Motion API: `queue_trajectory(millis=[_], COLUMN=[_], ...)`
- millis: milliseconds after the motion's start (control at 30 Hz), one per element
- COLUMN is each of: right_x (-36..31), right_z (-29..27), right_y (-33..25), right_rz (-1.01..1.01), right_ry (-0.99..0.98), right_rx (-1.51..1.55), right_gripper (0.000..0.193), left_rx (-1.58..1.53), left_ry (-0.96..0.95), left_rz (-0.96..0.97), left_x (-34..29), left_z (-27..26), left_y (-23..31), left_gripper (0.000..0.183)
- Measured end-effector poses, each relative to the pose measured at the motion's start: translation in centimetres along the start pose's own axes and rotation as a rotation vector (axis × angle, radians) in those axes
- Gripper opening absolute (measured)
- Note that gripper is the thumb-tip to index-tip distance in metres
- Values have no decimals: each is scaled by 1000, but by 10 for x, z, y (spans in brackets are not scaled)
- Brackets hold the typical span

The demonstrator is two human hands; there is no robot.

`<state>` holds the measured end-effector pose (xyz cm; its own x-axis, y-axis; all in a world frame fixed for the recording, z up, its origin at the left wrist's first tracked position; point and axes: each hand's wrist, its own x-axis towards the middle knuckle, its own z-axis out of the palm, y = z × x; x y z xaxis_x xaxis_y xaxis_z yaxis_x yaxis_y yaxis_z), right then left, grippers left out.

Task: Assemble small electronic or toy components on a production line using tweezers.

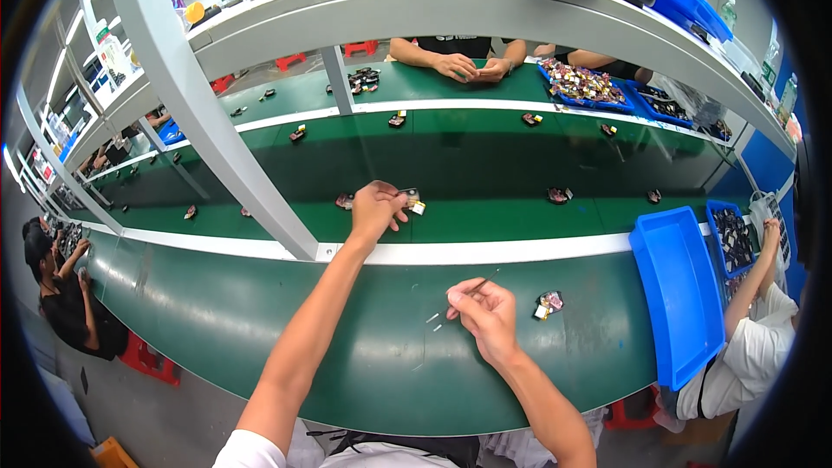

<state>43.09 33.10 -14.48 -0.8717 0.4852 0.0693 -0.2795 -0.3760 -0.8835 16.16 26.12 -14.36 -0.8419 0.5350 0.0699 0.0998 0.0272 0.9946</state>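
Note:
Stretched out over the green conveyor belt (485,217), my left hand (374,212) is closed on a small electronic part (416,203) with a white and yellow patch. A similar dark and pink part (344,200) shows just left of that hand, on the belt. Above the near green worktop, my right hand (487,316) pinches a thin dark pointed tool (494,276); its exact kind is hidden by the fingers. To the right of this hand lies another electronic part (548,304), pinkish with white and yellow bits. Small white slivers (435,322) lie on the worktop to its left.
A blue tray (676,295) stands at the right, beside a blue bin of dark parts (732,238) and a person's arm (754,282). A grey post (204,104) and shelf (485,7) cross overhead. Across the belt are another person's hands (472,68) and a full parts tray (585,85).

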Motion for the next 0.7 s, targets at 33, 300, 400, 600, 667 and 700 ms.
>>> queue_trajectory(millis=[33,300,400,600,667,700], right_x=[0,-4,-7,-14,-18,-21], right_z=[0,3,3,25,31,34], right_y=[-2,-6,-3,-8,-12,-15], right_rz=[49,68,20,-169,-227,-277], right_ry=[-43,-74,-100,-34,-18,-9], right_rx=[15,53,-6,-264,-318,-390], right_gripper=[17,20,19,15,15,15], left_rx=[-18,-156,-222,-312,-305,-294], left_ry=[35,-24,-15,-41,-29,-45], left_rz=[-32,-168,-193,-159,-165,-148], left_x=[-8,-114,-139,-163,-166,-167], left_z=[-6,-37,-46,-44,-44,-45], left_y=[1,33,35,21,16,14], left_gripper=[22,25,21,22,21,21])
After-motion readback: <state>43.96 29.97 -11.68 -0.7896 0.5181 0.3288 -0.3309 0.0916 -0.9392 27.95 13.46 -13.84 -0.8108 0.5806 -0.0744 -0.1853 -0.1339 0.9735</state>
